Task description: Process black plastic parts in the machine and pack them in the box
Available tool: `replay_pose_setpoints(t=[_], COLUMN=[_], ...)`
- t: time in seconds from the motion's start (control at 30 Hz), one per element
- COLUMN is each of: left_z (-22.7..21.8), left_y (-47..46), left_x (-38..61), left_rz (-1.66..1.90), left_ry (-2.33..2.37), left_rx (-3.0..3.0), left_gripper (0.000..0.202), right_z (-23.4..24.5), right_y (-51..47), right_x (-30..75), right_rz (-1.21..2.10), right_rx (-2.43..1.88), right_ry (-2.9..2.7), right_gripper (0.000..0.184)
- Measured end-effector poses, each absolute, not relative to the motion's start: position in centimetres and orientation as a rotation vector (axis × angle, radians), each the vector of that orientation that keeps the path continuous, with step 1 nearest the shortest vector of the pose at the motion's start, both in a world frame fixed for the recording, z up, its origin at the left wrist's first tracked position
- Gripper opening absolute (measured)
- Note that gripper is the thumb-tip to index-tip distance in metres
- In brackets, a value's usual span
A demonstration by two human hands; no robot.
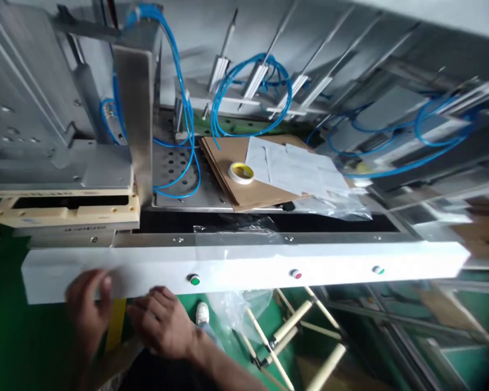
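Observation:
My left hand (87, 309) is low at the left, just below the machine's long white front panel (244, 266), and it is smeared by motion. Close to its right is my right hand (163, 323), knuckles up and fingers curled toward the left hand. What those fingers hold is hidden. A yellow strip (116, 323) shows between the two hands. A green button (194, 279) on the panel is just above my right hand.
The panel also carries a red button (295, 273) and another green button (377, 270). On the machine bed lie brown cardboard sheets (228, 187), a tape roll (241, 172) and white papers (297, 171). Blue hoses (187, 125) loop above. A clear plastic bag (238, 304) hangs below, beside wooden-handled bars (289, 326).

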State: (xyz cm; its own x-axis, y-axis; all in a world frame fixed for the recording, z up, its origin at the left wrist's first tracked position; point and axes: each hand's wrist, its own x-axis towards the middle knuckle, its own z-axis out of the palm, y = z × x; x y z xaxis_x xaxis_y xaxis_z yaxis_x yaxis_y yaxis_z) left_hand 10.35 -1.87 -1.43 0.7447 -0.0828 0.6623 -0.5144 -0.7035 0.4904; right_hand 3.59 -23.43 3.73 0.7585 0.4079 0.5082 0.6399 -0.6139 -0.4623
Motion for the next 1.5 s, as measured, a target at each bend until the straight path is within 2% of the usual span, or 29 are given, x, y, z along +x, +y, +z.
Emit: replay_pose_setpoints(t=[0.03, 0.1, 0.17, 0.3, 0.47, 0.67, 0.83, 0.93, 1.1, 1.37, 1.5], left_z=[-2.3, -3.6, -4.3, -4.5, -3.9, -4.9, -6.0, -6.1, -5.8, -5.4, -4.3], left_y=[-4.1, -8.7, -12.8, -18.0, -20.0, -20.1, -20.5, -20.9, -22.6, -25.0, -24.2], left_x=[7.9, 3.9, 1.2, -1.0, -2.1, -4.4, -5.8, -6.0, -5.8, -5.5, -6.0], left_rz=[0.762, 0.555, 0.509, 0.527, 0.66, 0.706, 0.684, 0.701, 0.8, 0.771, 0.861], left_ry=[-0.575, -0.88, -1.01, -0.982, -0.847, -0.695, -0.565, -0.539, -0.464, -0.312, -0.252], left_rx=[2.273, 2.275, 2.265, 2.354, 2.511, 2.558, 2.635, 2.602, 2.574, 2.538, 2.472], left_gripper=[0.024, 0.029, 0.036, 0.046, 0.043, 0.054, 0.054, 0.05, 0.038, 0.046, 0.04], right_z=[3.2, 2.3, 1.9, 1.5, -0.2, -1.8, -2.5, -3.6, -5.0, -5.7, -4.8], right_y=[-24.4, -27.0, -30.3, -37.7, -46.7, -58.7, -71.6, -76.9, -79.5, -79.9, -76.6], right_x=[1.2, -2.5, -4.9, -7.6, -11.3, -16.7, -19.0, -19.0, -18.2, -17.4, -17.1], right_rz=[-0.442, -0.424, -0.464, -0.636, -0.787, -0.998, -1.189, -1.201, -1.249, -1.313, -1.429], right_rx=[-2.302, -2.298, -2.285, -2.258, -2.315, -2.561, -2.457, -2.403, -2.359, -2.451, -2.511], right_ry=[-0.749, -0.598, -0.411, -0.042, 0.273, 0.72, 1.193, 1.269, 1.253, 1.259, 1.158], right_gripper=[0.04, 0.039, 0.041, 0.033, 0.021, 0.027, 0.05, 0.055, 0.055, 0.056, 0.053])
